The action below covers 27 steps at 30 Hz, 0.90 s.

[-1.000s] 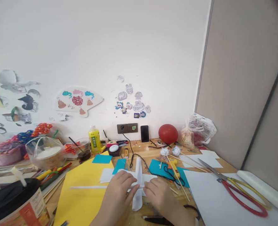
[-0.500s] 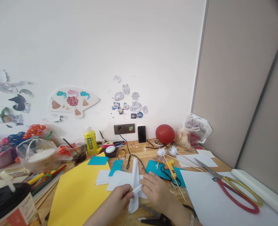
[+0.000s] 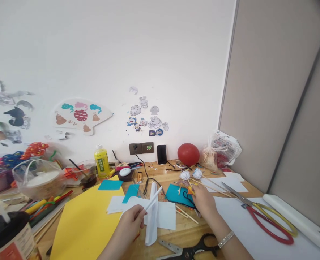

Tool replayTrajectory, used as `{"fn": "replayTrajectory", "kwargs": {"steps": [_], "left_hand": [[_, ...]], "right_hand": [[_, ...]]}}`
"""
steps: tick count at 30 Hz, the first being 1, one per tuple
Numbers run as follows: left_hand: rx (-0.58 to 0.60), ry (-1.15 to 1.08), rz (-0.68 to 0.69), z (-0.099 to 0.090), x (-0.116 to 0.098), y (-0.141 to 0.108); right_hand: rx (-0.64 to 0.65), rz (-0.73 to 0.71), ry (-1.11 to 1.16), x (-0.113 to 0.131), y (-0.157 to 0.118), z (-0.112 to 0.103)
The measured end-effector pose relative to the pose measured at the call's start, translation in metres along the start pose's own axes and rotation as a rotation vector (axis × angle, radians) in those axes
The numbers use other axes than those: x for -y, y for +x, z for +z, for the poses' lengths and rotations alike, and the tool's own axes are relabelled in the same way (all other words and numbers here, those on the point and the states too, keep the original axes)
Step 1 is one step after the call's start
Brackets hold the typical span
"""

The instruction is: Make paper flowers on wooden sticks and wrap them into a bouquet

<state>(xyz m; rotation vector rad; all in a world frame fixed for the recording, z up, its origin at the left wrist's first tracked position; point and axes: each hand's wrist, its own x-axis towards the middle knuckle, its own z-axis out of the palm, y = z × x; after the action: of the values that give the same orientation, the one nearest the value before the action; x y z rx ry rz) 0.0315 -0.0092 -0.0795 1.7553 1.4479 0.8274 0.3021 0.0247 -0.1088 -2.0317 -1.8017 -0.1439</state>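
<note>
Paper stick (image 3: 153,198) slanted toward one o'clock, pinched in the left hand (image 3: 134,219) over a wider paper roll (image 3: 151,220). At the stick's three o'clock, the right hand (image 3: 202,199) gripped a yellow glue gun (image 3: 191,190). Bare tabletop (image 3: 186,231) opened short of the large white sheet's (image 3: 238,224) left edge; black scissors (image 3: 188,251) lay at the roll's four o'clock.
</note>
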Motion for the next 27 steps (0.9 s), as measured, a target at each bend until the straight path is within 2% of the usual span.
{"fn": "replayTrajectory", "kwargs": {"steps": [4,8,12,14,19,27], "left_hand": [[-0.034,0.031,0.036,-0.002,-0.003,-0.001],[-0.053,0.123,0.082,-0.005,0.002,0.0],[-0.072,0.293,0.048,-0.008,0.005,-0.001],[-0.073,0.328,0.053,-0.007,0.005,-0.002],[-0.053,0.261,0.055,-0.005,0.003,-0.002],[-0.121,0.293,0.045,-0.008,0.002,-0.001]], "right_hand": [[0.049,0.057,-0.048,-0.009,0.003,-0.002],[0.046,0.107,-0.093,-0.018,0.005,-0.01],[0.018,0.14,-0.109,-0.014,0.004,-0.008],[0.04,0.158,-0.085,-0.008,0.004,-0.002],[0.125,0.254,0.009,-0.006,0.007,0.015],[0.076,0.32,0.245,-0.013,0.013,0.025]]}}
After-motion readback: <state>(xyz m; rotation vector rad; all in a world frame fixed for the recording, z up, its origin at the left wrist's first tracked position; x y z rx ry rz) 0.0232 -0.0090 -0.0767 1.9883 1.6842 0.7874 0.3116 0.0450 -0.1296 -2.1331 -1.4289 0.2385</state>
